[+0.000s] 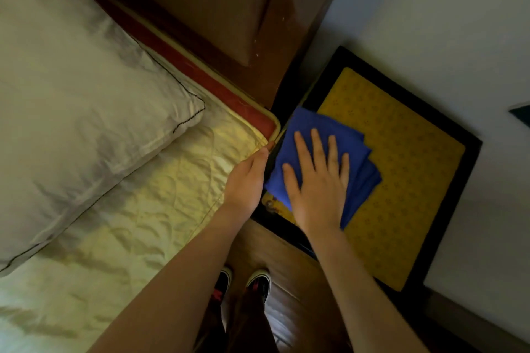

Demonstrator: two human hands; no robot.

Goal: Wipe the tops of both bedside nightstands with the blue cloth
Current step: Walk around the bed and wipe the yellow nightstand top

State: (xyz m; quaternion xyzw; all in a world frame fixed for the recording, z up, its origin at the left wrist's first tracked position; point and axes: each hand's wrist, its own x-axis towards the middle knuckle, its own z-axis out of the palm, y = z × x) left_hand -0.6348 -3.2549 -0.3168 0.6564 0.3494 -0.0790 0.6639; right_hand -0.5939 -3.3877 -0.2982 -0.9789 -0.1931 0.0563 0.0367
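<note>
**Now, right hand [317, 180] flat on blue cloth [315, 126]**

Head view: fingers spread, palm pressing the folded cloth on the yellow nightstand top [401, 157], near its bed-side edge. Left hand [246, 180], fingers straight, rests against the quilt edge [243, 137] alongside.

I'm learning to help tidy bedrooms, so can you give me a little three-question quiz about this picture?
1. True or false: the right hand lies flat on the blue cloth.
2. The top of the nightstand is: A red, B yellow, C white.
3. Fill in: the left hand rests on the edge of the ____.

Key: 1 true; 2 B; 3 bed.
</note>
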